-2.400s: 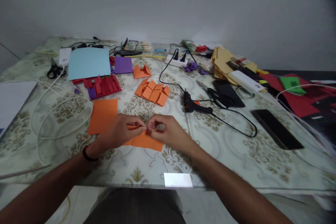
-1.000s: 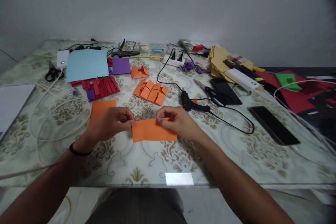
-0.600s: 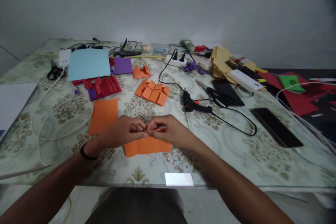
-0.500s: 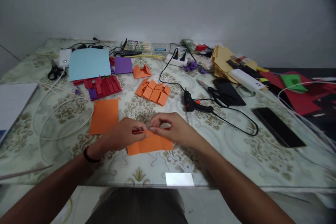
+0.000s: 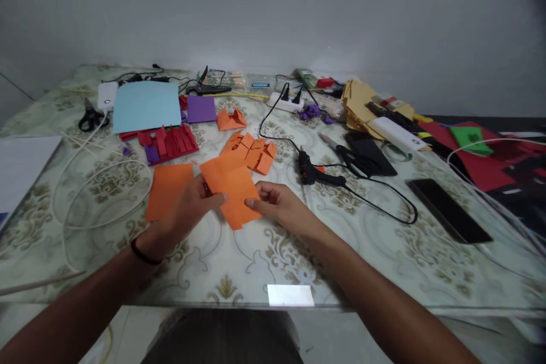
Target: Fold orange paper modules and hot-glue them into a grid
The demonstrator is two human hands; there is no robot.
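Between my two hands an orange sheet of paper (image 5: pixel 234 187) is raised above the table, tilted, with fold lines across it. My left hand (image 5: pixel 196 199) pinches its left edge, thumb on top. On its lower right edge, my right hand (image 5: pixel 275 202) grips with thumb and fingers. Flat on the table beside my left hand lies another orange sheet (image 5: pixel 168 185). Just beyond the held paper are folded orange pieces (image 5: pixel 258 153), partly covered by it, and a smaller folded orange piece (image 5: pixel 231 119).
A black glue gun (image 5: pixel 318 172) with its cord lies right of my hands, near scissors (image 5: pixel 352 158) and a dark phone (image 5: pixel 449 209). Red folded strips (image 5: pixel 174 142), a light blue sheet (image 5: pixel 147 105) and a purple square (image 5: pixel 202 108) sit at the back left. A white cable (image 5: pixel 70 205) loops at left.
The orange sheet, earlier low on the table under both hands, is now lifted and turned upright at an angle. My hands have moved apart to its opposite edges.
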